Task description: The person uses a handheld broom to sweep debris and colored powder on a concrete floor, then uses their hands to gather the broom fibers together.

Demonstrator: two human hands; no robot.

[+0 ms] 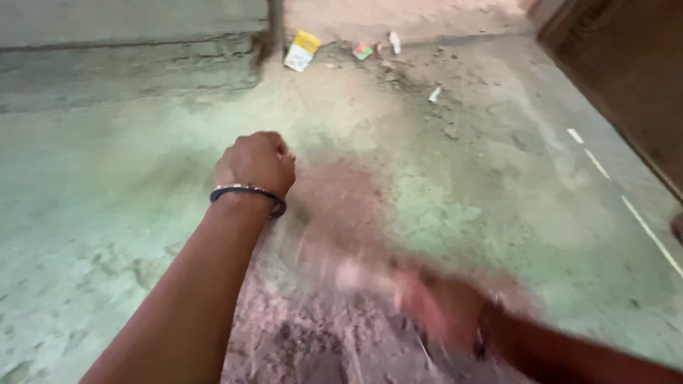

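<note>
My left hand (256,162) is raised over the floor, curled into a fist with its back to me. A dark bangle (247,193) circles its wrist, and I see nothing in the fist. My right hand (441,307) is low at the bottom, smeared by motion blur, just above a patch of brownish dust and grit (334,213). Pale streaks (356,274) run left from that hand. The blur hides whether it grips something.
The floor is greenish, worn concrete (107,213). A low step or ledge (128,64) runs along the far left. Litter lies at the far edge: a yellow and white packet (302,50) and small wrappers (377,48). A dark wooden surface (626,78) slants along the right.
</note>
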